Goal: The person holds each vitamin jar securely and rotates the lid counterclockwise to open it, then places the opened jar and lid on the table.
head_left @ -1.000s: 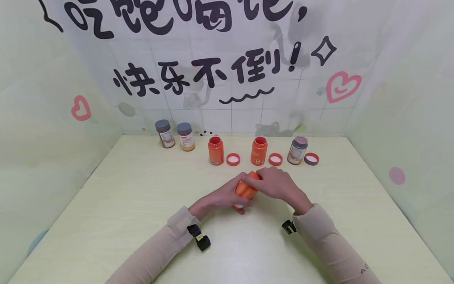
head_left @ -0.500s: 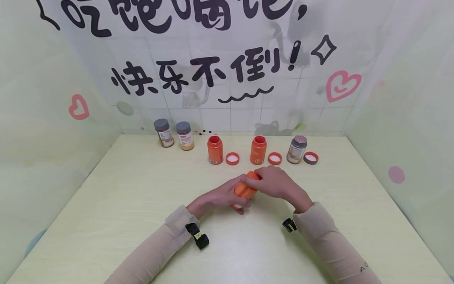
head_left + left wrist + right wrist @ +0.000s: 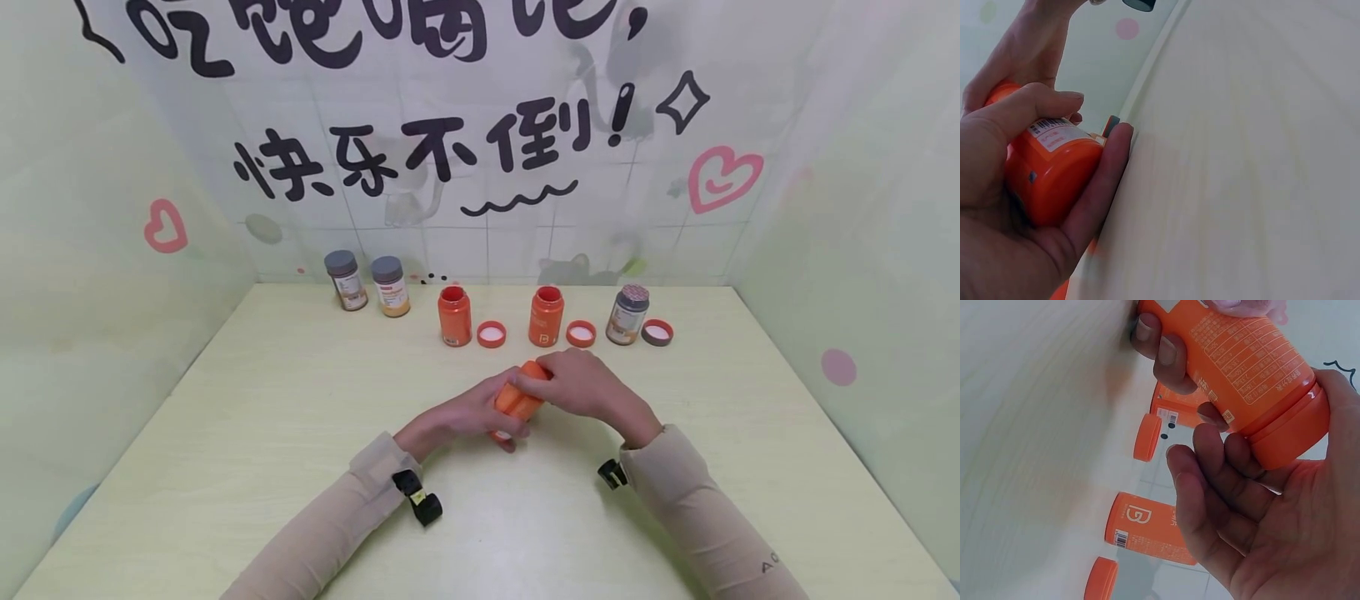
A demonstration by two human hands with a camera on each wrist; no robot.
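Observation:
In the head view, an orange bottle (image 3: 516, 405) is tilted between both hands near the middle of the table. My left hand (image 3: 472, 412) grips its body, thumb across the label and fingers beneath, with the bottle's base (image 3: 1063, 187) facing the left wrist camera. The right hand (image 3: 588, 387) holds the orange cap (image 3: 1294, 434), which sits on the bottle's neck, against its palm, with the thumb along the far side. In the right wrist view, fine print covers the bottle's side, and the left fingertips (image 3: 1171, 353) show on it.
Along the back stand two open orange bottles (image 3: 454, 318) (image 3: 546, 318), with red caps (image 3: 492, 335) (image 3: 581, 335) lying beside them. A grey-necked jar (image 3: 627, 317) and its lid (image 3: 657, 332) are to the right. Two grey-capped jars (image 3: 348, 283) (image 3: 392, 288) stand back left, before the printed wall.

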